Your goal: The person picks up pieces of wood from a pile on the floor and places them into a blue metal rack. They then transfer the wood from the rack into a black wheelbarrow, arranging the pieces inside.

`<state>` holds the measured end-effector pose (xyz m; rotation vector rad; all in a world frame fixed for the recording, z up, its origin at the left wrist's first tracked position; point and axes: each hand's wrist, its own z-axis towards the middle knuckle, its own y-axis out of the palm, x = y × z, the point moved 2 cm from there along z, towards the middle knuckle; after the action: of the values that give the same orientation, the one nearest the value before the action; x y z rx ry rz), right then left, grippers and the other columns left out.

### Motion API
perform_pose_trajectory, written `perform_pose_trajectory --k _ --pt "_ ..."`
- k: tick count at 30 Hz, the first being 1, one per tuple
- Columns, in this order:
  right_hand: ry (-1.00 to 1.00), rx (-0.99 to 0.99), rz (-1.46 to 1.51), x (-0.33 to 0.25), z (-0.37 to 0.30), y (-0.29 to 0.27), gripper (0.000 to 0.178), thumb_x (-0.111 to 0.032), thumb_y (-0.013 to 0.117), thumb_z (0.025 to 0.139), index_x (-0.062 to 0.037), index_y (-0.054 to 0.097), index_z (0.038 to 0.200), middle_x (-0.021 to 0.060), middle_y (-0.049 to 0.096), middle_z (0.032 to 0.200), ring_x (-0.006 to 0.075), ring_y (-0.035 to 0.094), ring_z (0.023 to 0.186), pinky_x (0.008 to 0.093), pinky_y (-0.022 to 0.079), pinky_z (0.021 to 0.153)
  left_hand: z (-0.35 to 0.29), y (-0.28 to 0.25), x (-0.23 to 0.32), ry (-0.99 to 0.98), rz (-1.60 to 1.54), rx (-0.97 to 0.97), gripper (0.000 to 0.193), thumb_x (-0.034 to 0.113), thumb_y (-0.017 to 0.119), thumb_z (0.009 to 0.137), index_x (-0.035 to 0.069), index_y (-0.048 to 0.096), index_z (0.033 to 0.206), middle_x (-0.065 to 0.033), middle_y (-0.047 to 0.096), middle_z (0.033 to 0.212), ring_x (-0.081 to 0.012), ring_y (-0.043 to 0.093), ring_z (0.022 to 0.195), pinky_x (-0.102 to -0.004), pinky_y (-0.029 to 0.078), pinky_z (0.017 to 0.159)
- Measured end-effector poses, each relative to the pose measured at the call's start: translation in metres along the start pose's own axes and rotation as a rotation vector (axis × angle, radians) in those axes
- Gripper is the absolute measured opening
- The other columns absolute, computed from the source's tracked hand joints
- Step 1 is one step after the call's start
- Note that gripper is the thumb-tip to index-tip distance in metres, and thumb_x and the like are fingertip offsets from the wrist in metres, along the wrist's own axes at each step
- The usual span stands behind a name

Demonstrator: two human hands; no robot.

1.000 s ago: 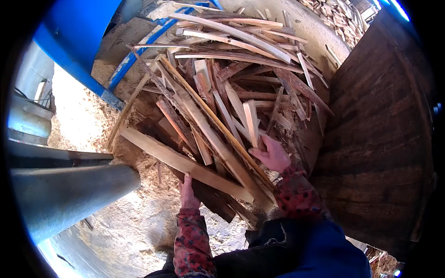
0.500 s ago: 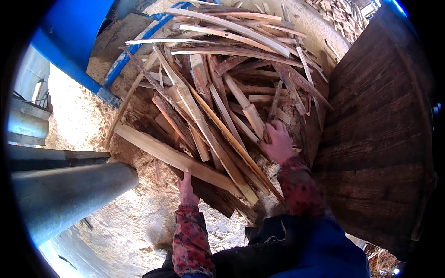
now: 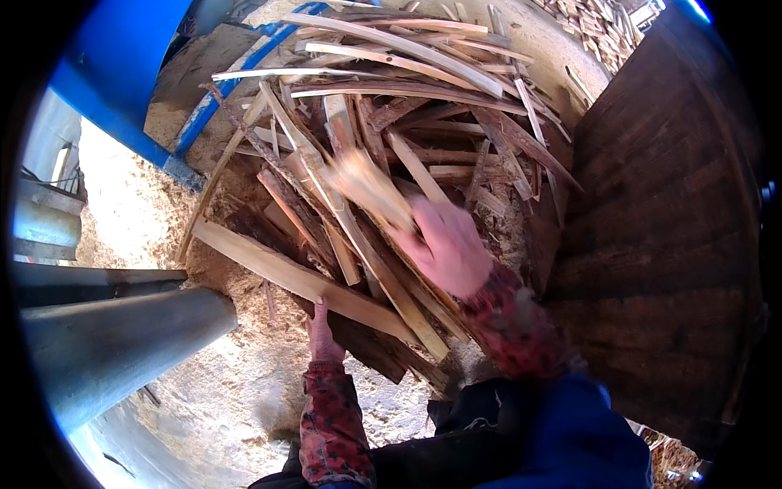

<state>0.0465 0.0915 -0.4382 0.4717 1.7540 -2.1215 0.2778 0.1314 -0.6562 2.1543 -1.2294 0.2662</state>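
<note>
Tan block (image 3: 371, 189), blurred, pinched in right hand (image 3: 450, 248) over pile (image 3: 417, 167). Pale board (image 3: 297, 275) at pile's near-left edge, held by left hand (image 3: 324, 336), thumb on top, fingers hidden. Grey pipe (image 3: 130, 338) left of pile.

I've 2 hands, L hand (image 3: 324, 336) + R hand (image 3: 450, 248), in 2 patterned sleeves (image 3: 334, 424). R has 1 short wood pc (image 3: 371, 187); L has 1 pale plank (image 3: 269, 261). 1 big heap (image 3: 444, 155) before me, prob. dozens of sticks, too tangled for an exact no.; min. 4 long strips (image 3: 407, 42) on top. Plus 1 wood stack (image 3: 599, 28), 1 dark wooden wall (image 3: 660, 228), 1 lg grey cylinder (image 3: 122, 338), 1 blue panel (image 3: 122, 57).
</note>
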Motion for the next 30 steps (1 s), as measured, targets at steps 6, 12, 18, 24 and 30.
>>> perform_pose_trajectory --k 6,12,18,24,30 --pt "0.201 0.165 0.034 0.137 0.060 0.014 0.062 -0.051 0.050 0.092 0.0033 0.056 0.120 0.0194 0.062 0.102 0.0335 0.063 0.090 0.0429 0.049 0.080 0.004 0.001 -0.004 0.021 -0.068 -0.162 0.072 0.036 0.071 0.085 0.005 0.032 0.137 -0.0118 0.054 0.124 -0.0292 0.058 0.107 -0.0467 0.051 0.091" --pt "0.527 -0.418 -0.101 0.155 0.021 0.044 0.082 -0.070 0.036 0.086 0.0046 0.069 0.089 0.0298 0.065 0.083 0.0433 0.064 0.086 0.0472 0.049 0.080 0.002 -0.004 -0.007 -0.008 -0.028 -0.106 0.060 0.043 0.063 0.089 0.006 0.047 0.134 -0.0079 0.056 0.129 -0.0260 0.055 0.116 -0.0422 0.044 0.101" --pt "0.483 -0.277 0.052 0.168 0.002 0.075 0.084 -0.071 0.036 0.085 0.0029 0.064 0.112 0.0306 0.064 0.099 0.0437 0.060 0.101 0.0453 0.045 0.092 0.007 -0.007 -0.005 -0.020 -0.044 -0.030 0.056 0.041 0.061 0.091 0.007 0.047 0.134 -0.0075 0.056 0.129 -0.0266 0.055 0.116 -0.0420 0.045 0.100" --pt "0.517 -0.290 0.122 0.176 0.001 0.079 0.095 -0.075 0.036 0.084 0.0121 0.056 0.116 0.0313 0.063 0.104 0.0432 0.057 0.109 0.0445 0.043 0.096 0.006 0.012 0.021 -0.015 -0.119 -0.177 0.072 0.038 0.073 0.083 0.004 0.037 0.136 -0.0113 0.052 0.127 -0.0279 0.056 0.112 -0.0453 0.050 0.093" --pt "0.551 -0.375 0.262 0.156 -0.011 0.078 0.093 -0.077 0.047 0.078 0.0112 0.063 0.104 0.0279 0.066 0.091 0.0370 0.064 0.094 0.0433 0.048 0.080 0.013 0.017 0.029 -0.030 -0.092 -0.140 0.072 0.039 0.073 0.083 0.004 0.039 0.135 -0.0123 0.053 0.125 -0.0284 0.056 0.111 -0.0459 0.050 0.093"
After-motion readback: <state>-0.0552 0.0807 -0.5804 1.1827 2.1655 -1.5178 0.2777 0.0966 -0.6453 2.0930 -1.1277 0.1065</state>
